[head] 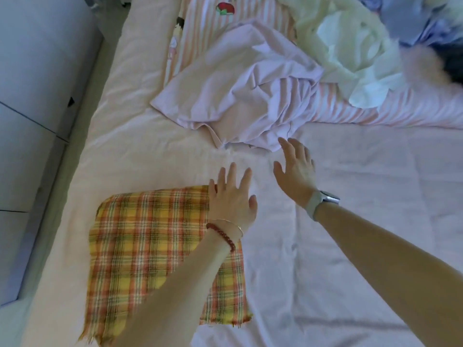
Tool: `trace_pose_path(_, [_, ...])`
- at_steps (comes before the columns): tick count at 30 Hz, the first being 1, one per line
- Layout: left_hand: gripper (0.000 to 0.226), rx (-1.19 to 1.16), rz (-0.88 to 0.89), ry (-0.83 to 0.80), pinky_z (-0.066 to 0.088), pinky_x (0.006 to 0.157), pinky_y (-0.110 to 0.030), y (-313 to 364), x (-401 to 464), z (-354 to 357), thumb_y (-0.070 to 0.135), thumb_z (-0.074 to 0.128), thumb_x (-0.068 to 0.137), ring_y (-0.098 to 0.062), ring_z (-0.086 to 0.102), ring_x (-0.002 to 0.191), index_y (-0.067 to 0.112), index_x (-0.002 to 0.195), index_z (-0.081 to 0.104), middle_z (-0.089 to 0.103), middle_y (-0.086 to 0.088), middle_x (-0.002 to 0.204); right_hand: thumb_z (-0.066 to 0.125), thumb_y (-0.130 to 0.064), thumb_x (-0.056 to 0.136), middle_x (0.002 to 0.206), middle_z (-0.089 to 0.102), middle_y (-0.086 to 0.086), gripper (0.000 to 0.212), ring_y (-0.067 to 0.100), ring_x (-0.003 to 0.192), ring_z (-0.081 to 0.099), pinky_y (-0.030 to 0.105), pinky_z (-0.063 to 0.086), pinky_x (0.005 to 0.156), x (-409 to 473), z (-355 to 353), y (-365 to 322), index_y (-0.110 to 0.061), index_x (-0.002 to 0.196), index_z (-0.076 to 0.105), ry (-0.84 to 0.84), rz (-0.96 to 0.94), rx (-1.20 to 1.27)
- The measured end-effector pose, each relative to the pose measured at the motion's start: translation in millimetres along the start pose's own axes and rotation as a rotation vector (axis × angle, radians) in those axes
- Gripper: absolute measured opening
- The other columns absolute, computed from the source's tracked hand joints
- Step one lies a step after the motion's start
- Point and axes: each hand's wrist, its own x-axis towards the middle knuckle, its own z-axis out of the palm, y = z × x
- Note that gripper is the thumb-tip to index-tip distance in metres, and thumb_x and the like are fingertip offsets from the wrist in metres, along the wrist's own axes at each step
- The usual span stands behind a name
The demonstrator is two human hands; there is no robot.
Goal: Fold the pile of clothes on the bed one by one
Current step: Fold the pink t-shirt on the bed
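A folded yellow and orange plaid cloth [150, 246] lies flat on the near left of the bed. My left hand [233, 199] hovers at its far right corner, fingers spread, holding nothing. A crumpled pale lilac garment [238, 101] lies in the middle of the bed. My right hand [295, 169], with a watch on the wrist, is stretched out with fingers apart, fingertips just at the garment's near edge. Behind it, a pale yellow-green garment [350, 46] and blue clothes [426, 18] are heaped at the far right.
A pink-and-white striped quilt [375, 111] with cartoon prints runs across the far side of the bed under the heap. The white bed sheet [350, 246] spreads around my arms. The bed's left edge [82, 171] borders a grey floor.
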Motion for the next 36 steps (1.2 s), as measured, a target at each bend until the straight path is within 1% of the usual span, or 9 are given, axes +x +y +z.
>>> trace_pose_path(7, [0.072, 0.167, -0.022, -0.305, -0.001, 0.111, -0.058, 24.7, 54.4, 98.6, 0.057, 0.032, 0.093, -0.035, -0.017, 0.141, 0.034, 0.147, -0.010, -0.021, -0.007, 0.154, 0.054, -0.037, 0.090, 0.157, 0.008, 0.006, 0.077, 0.029, 0.142, 0.012, 0.047, 0.024, 0.111, 107.7, -8.1, 38.0, -0.026, 0.150, 0.006, 0.008, -0.164, -0.241])
trace_pose_path(11, [0.076, 0.166, -0.101, -0.308, -0.009, 0.111, -0.057, 13.8, 56.1, 130.8, 0.070, 0.023, 0.086, -0.030, -0.029, 0.138, 0.040, 0.143, -0.018, -0.032, 0.000, 0.151, 0.053, -0.044, 0.088, 0.158, 0.001, 0.003, 0.074, 0.029, 0.144, 0.002, 0.052, 0.014, 0.114, 142.7, 6.9, 36.3, -0.036, 0.148, 0.009, -0.026, -0.265, -0.247])
trace_pose_path(14, [0.076, 0.184, -0.106, -0.279, -0.012, 0.110, -0.055, 13.0, 58.0, 136.9, 0.071, 0.021, 0.086, -0.028, -0.030, 0.138, 0.041, 0.142, -0.020, -0.033, 0.003, 0.150, 0.043, -0.036, 0.092, 0.149, 0.033, 0.008, 0.047, 0.031, 0.140, 0.023, 0.056, 0.021, 0.110, 149.7, 22.2, 37.0, -0.023, 0.137, 0.045, 0.083, -0.259, -0.174])
trace_pose_path(17, [0.076, 0.221, -0.122, -0.293, -0.007, 0.112, -0.055, 14.8, 58.4, 133.1, 0.071, 0.023, 0.086, -0.027, -0.026, 0.139, 0.042, 0.143, -0.018, -0.031, 0.003, 0.151, 0.043, -0.017, 0.089, 0.110, 0.065, 0.015, 0.030, 0.036, 0.114, 0.055, 0.051, 0.038, 0.096, 142.5, 24.2, 43.8, -0.002, 0.101, 0.065, 0.255, -0.330, 0.033])
trace_pose_path(21, [0.066, 0.131, -0.135, -0.236, 0.012, 0.110, -0.051, 25.1, 62.9, 117.3, 0.051, 0.043, 0.088, -0.030, -0.002, 0.142, 0.036, 0.145, 0.013, -0.003, -0.004, 0.156, 0.037, -0.017, 0.095, 0.093, 0.063, 0.018, 0.029, 0.036, 0.085, 0.057, 0.034, 0.033, 0.065, 97.5, 7.0, 56.7, -0.001, 0.107, 0.058, 0.168, -0.243, 0.225])
trace_pose_path(24, [0.042, -0.169, -0.136, 0.124, 0.042, 0.094, -0.047, 37.4, 44.2, 96.2, 0.023, 0.055, 0.084, -0.036, 0.042, 0.123, 0.013, 0.125, 0.049, 0.045, -0.015, 0.133, 0.033, -0.023, 0.093, 0.085, 0.062, 0.014, 0.033, 0.035, 0.075, 0.056, 0.037, 0.039, 0.061, 36.9, -7.8, 80.1, -0.002, 0.104, 0.055, 0.173, -0.192, 0.390])
trace_pose_path(27, [0.038, -0.345, -0.052, 0.426, 0.046, 0.087, -0.043, 54.5, -0.4, 78.6, 0.026, 0.055, 0.077, -0.037, 0.052, 0.108, 0.013, 0.112, 0.045, 0.053, -0.018, 0.114, 0.035, -0.023, 0.091, 0.072, 0.053, -0.002, 0.029, 0.020, 0.066, 0.048, 0.029, 0.037, 0.059, -22.1, -29.2, 113.7, -0.004, 0.101, 0.054, 0.258, 0.040, 0.576])
trace_pose_path(31, [0.051, -0.303, 0.093, 0.427, 0.039, 0.097, -0.041, 87.4, -47.7, 70.6, 0.035, 0.052, 0.077, -0.031, 0.040, 0.119, 0.013, 0.122, 0.041, 0.051, -0.023, 0.124, 0.038, -0.030, 0.087, 0.061, 0.048, 0.003, 0.022, 0.009, 0.056, 0.038, 0.010, 0.034, 0.052, -111.9, -72.5, 169.7, -0.012, 0.091, 0.052, 0.353, 0.270, 0.606])
trace_pose_path(36, [0.072, -0.155, 0.210, 0.160, 0.036, 0.098, -0.055, 134.0, -77.3, 83.7, 0.053, 0.048, 0.075, -0.034, 0.028, 0.130, 0.021, 0.138, 0.032, 0.033, -0.016, 0.144, 0.035, -0.044, 0.076, 0.057, 0.053, 0.007, 0.038, 0.020, 0.054, 0.049, 0.030, 0.036, 0.054, -238.5, -88.4, 243.8, -0.014, 0.082, 0.057, 0.175, 0.407, 0.400])
